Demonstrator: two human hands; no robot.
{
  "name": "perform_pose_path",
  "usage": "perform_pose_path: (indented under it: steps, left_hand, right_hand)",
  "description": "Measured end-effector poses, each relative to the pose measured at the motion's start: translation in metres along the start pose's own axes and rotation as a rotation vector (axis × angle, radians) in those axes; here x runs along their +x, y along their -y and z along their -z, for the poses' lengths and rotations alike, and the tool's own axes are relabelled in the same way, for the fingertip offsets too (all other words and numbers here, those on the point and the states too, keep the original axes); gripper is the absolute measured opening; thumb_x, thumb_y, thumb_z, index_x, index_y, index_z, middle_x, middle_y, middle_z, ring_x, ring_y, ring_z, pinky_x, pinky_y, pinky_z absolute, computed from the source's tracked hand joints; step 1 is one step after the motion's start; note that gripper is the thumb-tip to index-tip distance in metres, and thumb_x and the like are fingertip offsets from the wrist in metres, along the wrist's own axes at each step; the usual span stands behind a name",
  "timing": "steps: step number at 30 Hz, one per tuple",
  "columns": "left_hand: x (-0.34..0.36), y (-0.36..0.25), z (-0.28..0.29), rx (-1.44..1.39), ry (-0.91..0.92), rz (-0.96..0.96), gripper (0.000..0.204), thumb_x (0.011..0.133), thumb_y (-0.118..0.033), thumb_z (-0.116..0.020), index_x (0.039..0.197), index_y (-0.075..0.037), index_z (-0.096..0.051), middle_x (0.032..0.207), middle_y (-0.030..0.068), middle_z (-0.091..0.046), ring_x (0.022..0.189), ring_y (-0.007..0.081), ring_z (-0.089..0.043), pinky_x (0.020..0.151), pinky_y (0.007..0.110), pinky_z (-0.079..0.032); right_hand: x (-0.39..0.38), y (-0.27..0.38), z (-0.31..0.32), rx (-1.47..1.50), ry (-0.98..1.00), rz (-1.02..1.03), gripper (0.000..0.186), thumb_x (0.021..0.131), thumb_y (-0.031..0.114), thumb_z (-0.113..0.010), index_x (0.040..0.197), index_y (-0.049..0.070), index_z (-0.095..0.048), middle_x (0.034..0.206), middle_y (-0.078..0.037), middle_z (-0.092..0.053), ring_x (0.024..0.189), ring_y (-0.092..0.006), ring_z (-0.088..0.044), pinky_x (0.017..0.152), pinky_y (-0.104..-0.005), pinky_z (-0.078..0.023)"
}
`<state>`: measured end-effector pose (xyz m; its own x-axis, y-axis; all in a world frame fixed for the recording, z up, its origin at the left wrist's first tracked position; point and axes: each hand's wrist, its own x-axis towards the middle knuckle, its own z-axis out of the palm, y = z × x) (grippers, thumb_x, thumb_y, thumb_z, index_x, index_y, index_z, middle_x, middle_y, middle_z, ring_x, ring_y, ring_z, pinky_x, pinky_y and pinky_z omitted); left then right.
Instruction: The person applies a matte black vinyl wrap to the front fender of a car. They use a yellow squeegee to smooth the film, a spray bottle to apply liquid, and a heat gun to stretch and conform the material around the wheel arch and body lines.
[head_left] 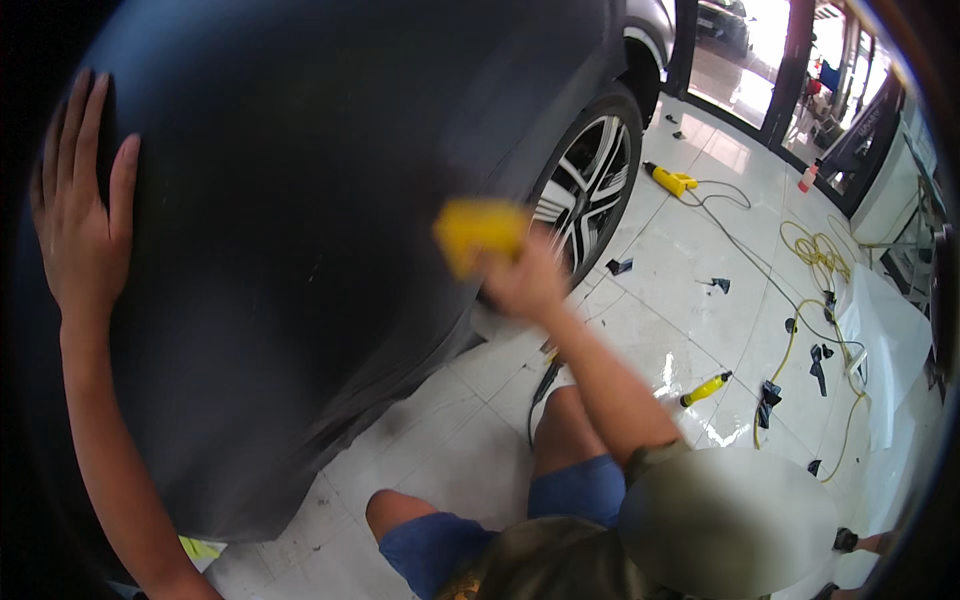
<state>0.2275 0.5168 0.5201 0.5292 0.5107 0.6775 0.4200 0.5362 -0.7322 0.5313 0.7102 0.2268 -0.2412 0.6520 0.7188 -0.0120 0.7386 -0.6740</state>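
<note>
A car body covered in matte black film (270, 230) fills the left half of the head view. My left hand (85, 215) lies on it with fingers stretched upward and thumb apart. Nothing is in it. My right hand does not appear. A co-worker in blue shorts (575, 490) crouches at the lower middle, head blurred. The co-worker's right hand (530, 275) grips a yellow squeegee-like block (475, 235) against the film, close to the wheel (590, 180). Motion smears that hand and the block. Loose film (350, 425) hangs wrinkled along the lower edge.
On the white tiled floor (640, 330) lie a yellow corded tool (672, 181), a slim yellow tool (706, 388), a coiled yellow hose (815, 250) and several black film scraps (769, 400). White sheeting (885, 330) spreads at the right. A glass door (740, 60) stands beyond.
</note>
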Motion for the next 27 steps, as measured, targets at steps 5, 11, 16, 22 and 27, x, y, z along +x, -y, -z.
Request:
perform_pose_path:
  steps: [5,11,16,22,27]
  left_hand:
    - [0.005,0.003,0.013,0.018,-0.042,0.010,0.053,0.103,-0.054,-0.033,0.152,-0.035,-0.033,0.158,-0.0093,-0.033,0.147,0.0152,-0.029,0.122,0.046,-0.022]
    - [0.014,-0.011,0.010,-0.054,-0.115,0.028,0.053,0.103,-0.054,-0.032,0.152,-0.035,-0.033,0.158,-0.0104,-0.032,0.147,0.0150,-0.028,0.122,0.045,-0.020]
    - [0.009,-0.018,0.014,-0.011,-0.074,0.027,0.053,0.103,-0.052,-0.033,0.153,-0.033,-0.033,0.159,-0.0104,-0.031,0.148,0.0146,-0.027,0.123,0.045,-0.018]
    - [0.018,0.006,0.036,0.035,-0.030,-0.008,0.053,0.103,-0.048,-0.035,0.153,-0.030,-0.032,0.159,-0.0095,-0.031,0.148,0.0161,-0.027,0.123,0.044,-0.018]
    - [0.023,-0.029,0.019,-0.075,-0.072,0.043,0.054,0.104,-0.044,-0.037,0.154,-0.025,-0.033,0.160,-0.0042,-0.030,0.149,0.0192,-0.025,0.122,0.044,-0.018]
  right_hand:
    - [0.020,0.012,-0.037,0.065,-0.161,0.086,0.023,0.085,0.020,-0.073,0.093,0.001,-0.063,0.077,-0.018,-0.061,0.074,-0.0369,-0.063,0.068,-0.0431,-0.049]
    - [0.145,0.003,0.064,-0.085,-0.580,0.113,0.035,0.089,0.028,-0.071,0.102,-0.003,-0.062,0.085,-0.014,-0.070,0.072,-0.0236,-0.070,0.067,-0.0354,-0.056]
    - [0.067,0.023,0.018,0.155,-0.376,-0.036,0.034,0.087,0.024,-0.070,0.108,-0.001,-0.064,0.095,-0.017,-0.071,0.088,-0.0286,-0.071,0.081,-0.0385,-0.054]
    - [0.079,0.023,-0.029,0.199,-0.399,0.036,0.030,0.088,0.024,-0.068,0.103,-0.001,-0.063,0.089,-0.021,-0.069,0.085,-0.0388,-0.068,0.077,-0.0438,-0.052]
    - [0.197,-0.013,0.134,-0.131,-0.686,0.056,0.039,0.088,0.033,-0.071,0.100,-0.003,-0.063,0.083,-0.015,-0.070,0.072,-0.0258,-0.070,0.068,-0.0368,-0.055]
